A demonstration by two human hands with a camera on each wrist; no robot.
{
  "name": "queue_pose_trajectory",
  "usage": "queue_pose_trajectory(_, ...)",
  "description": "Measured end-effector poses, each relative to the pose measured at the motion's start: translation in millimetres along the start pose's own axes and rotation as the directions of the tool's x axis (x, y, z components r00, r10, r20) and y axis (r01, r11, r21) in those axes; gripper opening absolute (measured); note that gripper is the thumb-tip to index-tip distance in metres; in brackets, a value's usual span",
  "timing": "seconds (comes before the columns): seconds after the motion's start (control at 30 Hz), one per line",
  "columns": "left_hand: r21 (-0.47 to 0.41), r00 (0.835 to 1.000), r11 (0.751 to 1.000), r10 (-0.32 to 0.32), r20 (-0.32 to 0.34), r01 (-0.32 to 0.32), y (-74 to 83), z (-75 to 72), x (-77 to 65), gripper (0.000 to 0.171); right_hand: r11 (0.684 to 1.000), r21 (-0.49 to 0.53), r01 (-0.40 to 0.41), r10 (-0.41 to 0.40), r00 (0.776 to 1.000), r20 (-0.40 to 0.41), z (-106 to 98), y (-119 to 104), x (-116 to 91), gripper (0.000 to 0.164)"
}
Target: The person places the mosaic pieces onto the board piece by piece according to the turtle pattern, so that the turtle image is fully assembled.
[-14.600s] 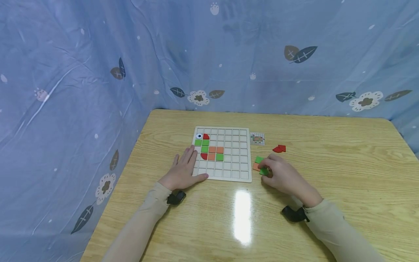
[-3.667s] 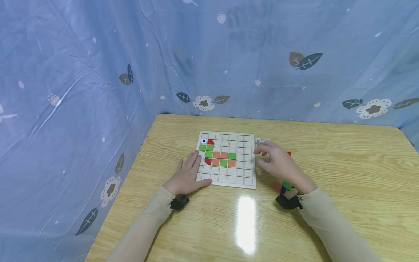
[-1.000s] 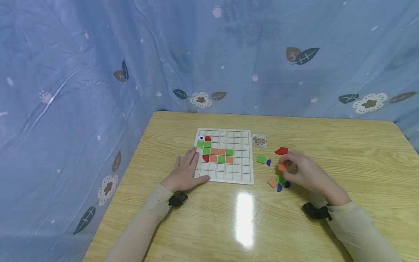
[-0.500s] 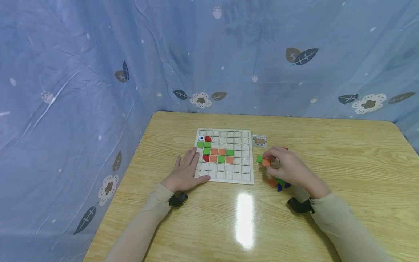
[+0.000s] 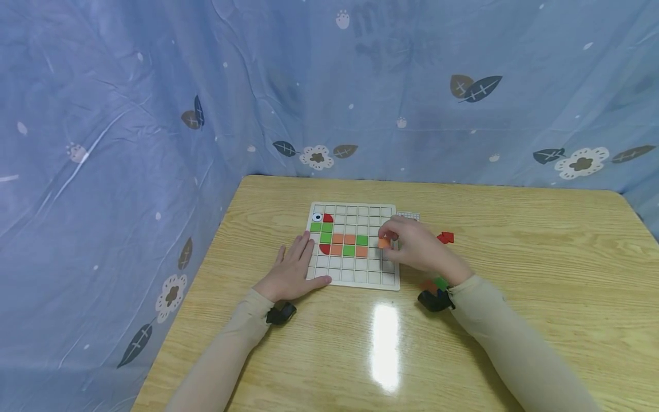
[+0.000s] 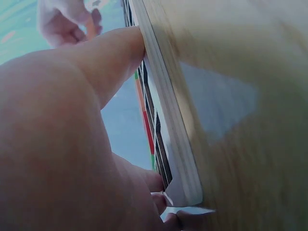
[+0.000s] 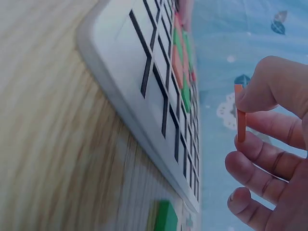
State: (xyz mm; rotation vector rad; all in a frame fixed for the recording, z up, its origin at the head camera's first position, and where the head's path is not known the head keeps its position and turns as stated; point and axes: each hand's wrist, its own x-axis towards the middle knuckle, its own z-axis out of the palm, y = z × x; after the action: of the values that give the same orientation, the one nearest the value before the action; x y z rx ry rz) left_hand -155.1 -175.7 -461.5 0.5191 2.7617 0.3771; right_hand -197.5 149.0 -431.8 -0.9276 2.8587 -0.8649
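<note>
A thin orange square tile (image 7: pixel 240 113) is pinched between the thumb and fingers of my right hand (image 5: pixel 416 245), held over the right part of the white grid board (image 5: pixel 360 276). Left of it, green, orange and red tiles form a shape in the grid, topped by a white eye tile (image 5: pixel 317 217). The nearest ones are a green square (image 5: pixel 362 240) and an orange square (image 5: pixel 361 251). My left hand (image 5: pixel 289 273) rests flat on the board's left side, fingers spread, its thumb on the front edge.
Right of the board, a small picture card (image 5: pixel 409 215) is partly covered by my right hand. Red pieces (image 5: pixel 447 237) lie beyond it. Beside my right wrist is a loose green tile (image 5: pixel 441 282); another green tile (image 7: pixel 166 216) lies near the board's edge. A blue curtain (image 5: pixel 401 86) hangs behind.
Since the oldest frame, a green and an orange tile have joined the row. My right hand took an orange tile from the loose pieces and moved left over the board; my left stayed.
</note>
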Motion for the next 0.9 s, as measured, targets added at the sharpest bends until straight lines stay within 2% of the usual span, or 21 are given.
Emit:
queue_pose_trajectory(0.3,0.003,1.0,1.0,-0.001,0.001,0.001,-1.3,1.4,1.3,0.108,1.0,-0.011,-0.001,0.001,0.999,0.033,14,3,25,0.02)
queue_pose_trajectory(0.9,0.013,1.0,1.0,-0.004,0.002,0.004,-2.9,2.9,1.9,0.108,0.996,-0.084,-0.029,0.036,0.996,0.08,21,5,34,0.015)
